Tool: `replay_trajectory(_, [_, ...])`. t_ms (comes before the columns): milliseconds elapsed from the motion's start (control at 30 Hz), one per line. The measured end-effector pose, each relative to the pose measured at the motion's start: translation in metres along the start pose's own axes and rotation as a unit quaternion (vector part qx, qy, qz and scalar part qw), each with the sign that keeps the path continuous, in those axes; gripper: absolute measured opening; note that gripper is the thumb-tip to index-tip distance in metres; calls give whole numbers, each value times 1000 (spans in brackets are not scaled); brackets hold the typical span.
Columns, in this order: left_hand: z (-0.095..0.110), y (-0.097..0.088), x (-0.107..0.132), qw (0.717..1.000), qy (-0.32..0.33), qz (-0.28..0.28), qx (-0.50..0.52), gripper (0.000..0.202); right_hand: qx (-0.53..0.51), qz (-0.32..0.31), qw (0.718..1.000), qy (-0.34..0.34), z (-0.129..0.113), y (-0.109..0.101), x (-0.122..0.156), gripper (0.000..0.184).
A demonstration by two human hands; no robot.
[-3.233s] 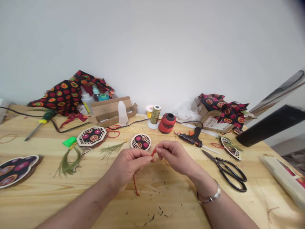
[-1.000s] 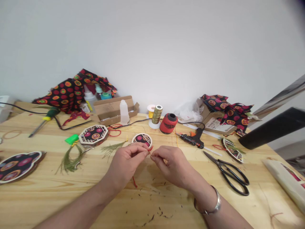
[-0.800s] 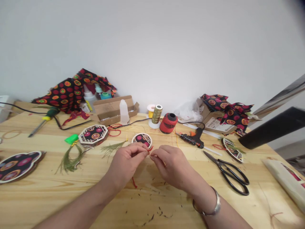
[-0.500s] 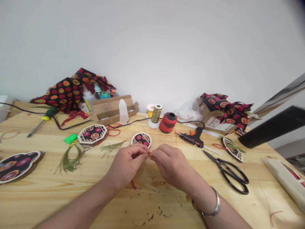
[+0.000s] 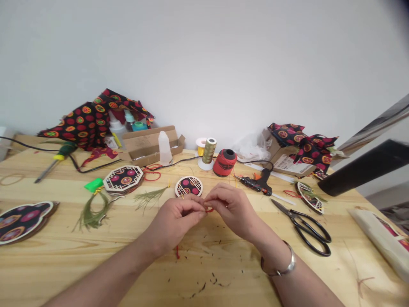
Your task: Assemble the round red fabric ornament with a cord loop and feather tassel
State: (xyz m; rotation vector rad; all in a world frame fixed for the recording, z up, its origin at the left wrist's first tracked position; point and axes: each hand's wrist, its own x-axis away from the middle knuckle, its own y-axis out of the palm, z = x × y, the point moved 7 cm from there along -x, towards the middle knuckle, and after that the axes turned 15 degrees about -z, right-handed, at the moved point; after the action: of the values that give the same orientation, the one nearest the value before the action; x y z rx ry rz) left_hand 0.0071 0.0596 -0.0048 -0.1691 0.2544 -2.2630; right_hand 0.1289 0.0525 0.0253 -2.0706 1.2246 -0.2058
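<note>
Pinched together, the fingertips of the left hand [image 5: 174,224] and the right hand [image 5: 231,209] met on a short red cord [image 5: 209,209], a small loop of it showing just beside the right fingers. A red strand [image 5: 177,252] lay below the left hand on the wooden table [image 5: 64,264]. Just ahead of the hands lay a round lattice-framed fabric disc [image 5: 188,186], with a red thread spool [image 5: 225,163] beyond. Right of the grip sat a hot glue gun [image 5: 257,185] and black-handled scissors [image 5: 308,228]; left of it, a green feather tuft [image 5: 148,198].
</note>
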Motion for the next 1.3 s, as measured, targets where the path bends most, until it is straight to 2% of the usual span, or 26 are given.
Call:
replay_trajectory(300, [3,-6,0,999,6,28,14,14,-209,8,971,114,25,4,-3,7])
replay_trajectory(467, [-1,-9,1,997,-30,45,51,12,-278,-2,955,106,24,9,-3,5])
replay_trajectory(667, [-17,-8,4,989,-89,49,109,18,-287,18,953,95,24,7,-2,3])
replay_trajectory(833, [-23,-5,5,986,-79,37,144,20,-312,10,947,80,21,8,-3,4])
replay_trajectory(1100, [-21,-4,3,986,-77,29,146,19,-311,15,949,54,20,6,-3,3])
replay_trajectory(1300, [-18,-3,3,989,-79,20,123,21,-311,19,948,64,21,6,-3,2])
